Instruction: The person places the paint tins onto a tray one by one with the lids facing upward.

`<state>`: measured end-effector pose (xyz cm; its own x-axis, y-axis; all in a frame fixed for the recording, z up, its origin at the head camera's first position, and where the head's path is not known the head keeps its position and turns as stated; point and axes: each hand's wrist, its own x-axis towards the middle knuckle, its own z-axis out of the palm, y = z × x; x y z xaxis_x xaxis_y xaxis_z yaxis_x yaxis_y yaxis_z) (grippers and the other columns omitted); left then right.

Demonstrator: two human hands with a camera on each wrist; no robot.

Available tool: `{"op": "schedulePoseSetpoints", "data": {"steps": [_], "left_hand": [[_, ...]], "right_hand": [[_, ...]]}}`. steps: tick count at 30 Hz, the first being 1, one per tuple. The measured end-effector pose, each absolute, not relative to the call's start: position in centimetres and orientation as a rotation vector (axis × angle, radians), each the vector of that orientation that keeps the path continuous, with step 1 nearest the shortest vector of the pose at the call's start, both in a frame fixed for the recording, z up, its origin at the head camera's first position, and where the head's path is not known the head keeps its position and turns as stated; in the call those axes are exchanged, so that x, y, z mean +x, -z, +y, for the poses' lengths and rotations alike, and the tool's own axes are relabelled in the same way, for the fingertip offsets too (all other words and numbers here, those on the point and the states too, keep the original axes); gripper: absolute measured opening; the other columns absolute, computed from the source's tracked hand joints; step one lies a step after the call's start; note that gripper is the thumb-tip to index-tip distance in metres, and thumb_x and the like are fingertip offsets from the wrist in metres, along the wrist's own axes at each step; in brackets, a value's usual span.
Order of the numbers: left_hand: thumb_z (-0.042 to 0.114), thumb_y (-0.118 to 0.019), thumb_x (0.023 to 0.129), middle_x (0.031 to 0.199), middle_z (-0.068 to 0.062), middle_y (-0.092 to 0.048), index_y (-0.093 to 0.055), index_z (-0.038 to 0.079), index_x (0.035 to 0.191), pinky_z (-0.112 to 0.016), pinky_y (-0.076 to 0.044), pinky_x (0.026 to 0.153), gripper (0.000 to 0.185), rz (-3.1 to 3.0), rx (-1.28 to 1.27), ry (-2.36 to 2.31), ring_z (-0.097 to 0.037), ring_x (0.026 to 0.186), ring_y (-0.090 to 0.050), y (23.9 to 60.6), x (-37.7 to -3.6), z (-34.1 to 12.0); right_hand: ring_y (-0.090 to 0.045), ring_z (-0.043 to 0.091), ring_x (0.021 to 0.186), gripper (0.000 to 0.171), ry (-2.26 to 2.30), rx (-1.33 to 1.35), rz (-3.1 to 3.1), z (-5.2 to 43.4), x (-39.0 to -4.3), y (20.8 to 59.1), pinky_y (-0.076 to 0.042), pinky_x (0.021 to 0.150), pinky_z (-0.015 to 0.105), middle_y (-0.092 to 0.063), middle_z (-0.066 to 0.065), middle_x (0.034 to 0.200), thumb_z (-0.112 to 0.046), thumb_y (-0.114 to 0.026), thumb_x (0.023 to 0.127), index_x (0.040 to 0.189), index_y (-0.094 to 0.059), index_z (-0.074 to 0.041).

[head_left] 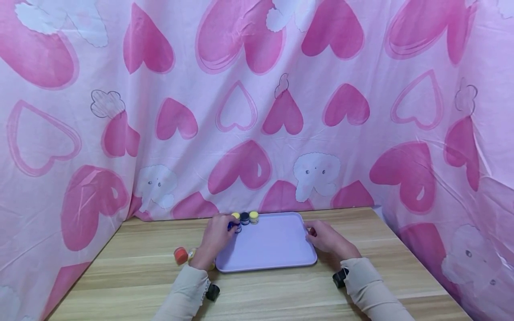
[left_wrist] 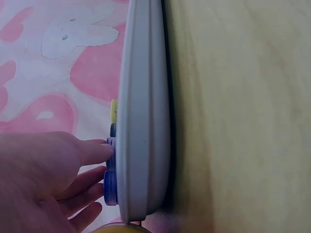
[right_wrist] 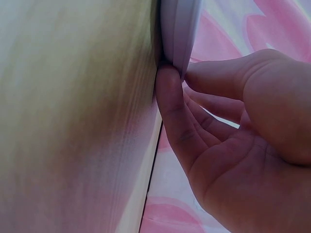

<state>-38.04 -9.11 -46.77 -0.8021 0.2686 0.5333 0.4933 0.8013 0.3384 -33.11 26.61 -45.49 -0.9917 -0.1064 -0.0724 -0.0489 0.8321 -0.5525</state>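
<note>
A lilac tray (head_left: pixel 269 245) lies on the table. My left hand (head_left: pixel 217 234) is over its back left corner, thumb and fingers around a small blue-lidded jar (left_wrist: pixel 111 188). The thumb crosses part of the blue jars in the left wrist view. Beside them along the back rim stand a yellow-lidded jar (head_left: pixel 254 217), a black-lidded jar (head_left: pixel 245 218) and another yellow lid (head_left: pixel 235 215) partly behind the hand. At the tray's right side my right hand (head_left: pixel 325 236) pinches the rim (right_wrist: pixel 182 36), thumb above and a finger underneath.
Left of the tray, a red jar (head_left: pixel 180 255) and a yellowish jar (head_left: pixel 192 254) are on the wooden table (head_left: pixel 136 272); the left forearm partly hides more yellow there. A pink heart-print cloth (head_left: pixel 241 169) hangs behind the table and along both sides.
</note>
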Motion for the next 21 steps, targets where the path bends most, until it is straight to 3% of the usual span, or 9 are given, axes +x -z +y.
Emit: {"op": "schedulePoseSetpoints", "data": {"steps": [9, 21], "left_hand": [[0.015, -0.091, 0.086, 0.113, -0.013, -0.081, -0.086, 0.012, 0.106, -0.051, -0.059, 0.091, 0.021, -2.537, -0.556, 0.604, -0.036, 0.106, -0.074, 46.82, -37.77, -9.11], [0.023, -0.092, 0.086, 0.112, -0.008, -0.079, -0.089, 0.021, 0.101, -0.051, -0.053, 0.089, 0.015, -2.612, -0.392, 0.544, -0.032, 0.108, -0.067, 46.39, -37.29, -8.89]], "right_hand": [[-0.061, 0.02, 0.089, 0.053, 0.873, -0.121, 2.911, 26.57, -33.08, 45.36, -0.06, 0.079, 0.032, -0.07, 0.006, 0.102, -0.006, -0.07, 0.103, 0.155, -0.057, -0.003], [-0.062, 0.02, 0.09, 0.054, 0.87, -0.11, 2.905, 26.58, -33.21, 45.5, -0.059, 0.078, 0.03, -0.071, 0.006, 0.104, -0.008, -0.07, 0.104, 0.156, -0.056, -0.004]]}}
